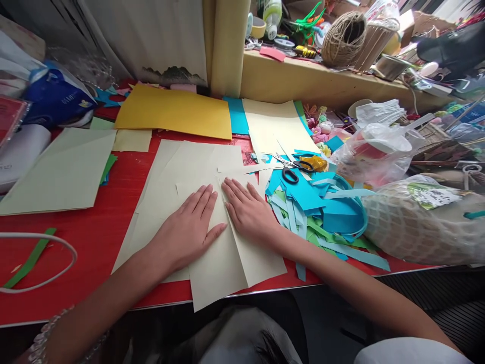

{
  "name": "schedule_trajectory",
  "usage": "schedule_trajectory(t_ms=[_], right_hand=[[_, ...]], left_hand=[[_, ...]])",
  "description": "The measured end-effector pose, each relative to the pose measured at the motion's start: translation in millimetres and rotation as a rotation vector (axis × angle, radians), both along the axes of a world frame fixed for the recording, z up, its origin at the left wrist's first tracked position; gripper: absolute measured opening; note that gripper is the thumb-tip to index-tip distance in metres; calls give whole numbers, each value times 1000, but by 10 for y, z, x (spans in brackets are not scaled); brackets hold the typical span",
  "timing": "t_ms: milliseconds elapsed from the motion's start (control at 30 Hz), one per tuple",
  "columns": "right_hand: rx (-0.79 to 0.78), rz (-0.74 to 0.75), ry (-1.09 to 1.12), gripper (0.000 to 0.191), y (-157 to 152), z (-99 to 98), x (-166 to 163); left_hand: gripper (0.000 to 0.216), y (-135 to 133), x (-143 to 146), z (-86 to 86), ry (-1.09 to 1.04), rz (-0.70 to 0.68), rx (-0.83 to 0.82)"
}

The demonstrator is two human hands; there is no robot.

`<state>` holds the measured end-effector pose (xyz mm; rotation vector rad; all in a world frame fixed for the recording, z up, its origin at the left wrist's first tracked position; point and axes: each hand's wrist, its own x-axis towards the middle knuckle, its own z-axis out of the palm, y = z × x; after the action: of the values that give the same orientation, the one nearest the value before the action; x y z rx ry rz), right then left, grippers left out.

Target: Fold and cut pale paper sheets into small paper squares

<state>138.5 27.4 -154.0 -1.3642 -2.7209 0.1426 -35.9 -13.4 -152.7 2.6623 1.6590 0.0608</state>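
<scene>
"At lower centre of the frame, how does the creased sheet (217,275) lie?"

"Partly opened, over some pale sheets (162,169). The left hand (189,227) rests flat on it, fingers close together, thumb spread; the right hand (250,212) rests flat too, fingers slightly apart. Neither grips."

"What could go wrong?"

"I'd say uneven pressure might make those layers underneath slide, dragging the crease askew. Also, its lowest corner overhangs the red table (129,172), so a nudge could bend it."
</scene>
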Motion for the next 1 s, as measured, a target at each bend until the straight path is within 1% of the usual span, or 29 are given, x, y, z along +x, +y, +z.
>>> schedule_trajectory(t_ms=[200, 567, 733, 833, 933, 1000], right_hand=[[29, 4, 8, 54, -5, -14, -7], [33, -6, 14, 54, -28, -3, 2], [37, -18, 22, 54, -49, 3, 6], [35, -21, 34, 54, -44, -7, -19], [25, -59, 60, 54, -13, -9, -44], [14, -78, 75, 54, 7, 2, -32]], left_hand=[[70, -33, 54, -5, -41, 23, 22], [70, -96, 120, -23, -34, 83, 41], [70, -125, 138, -36, -27, 87, 66], [68, -164, 133, 8, -43, 100, 107], [61, -224, 136, 105, -32, 121, 168], [59, -257, 146, 161, -15, 109, 178]])
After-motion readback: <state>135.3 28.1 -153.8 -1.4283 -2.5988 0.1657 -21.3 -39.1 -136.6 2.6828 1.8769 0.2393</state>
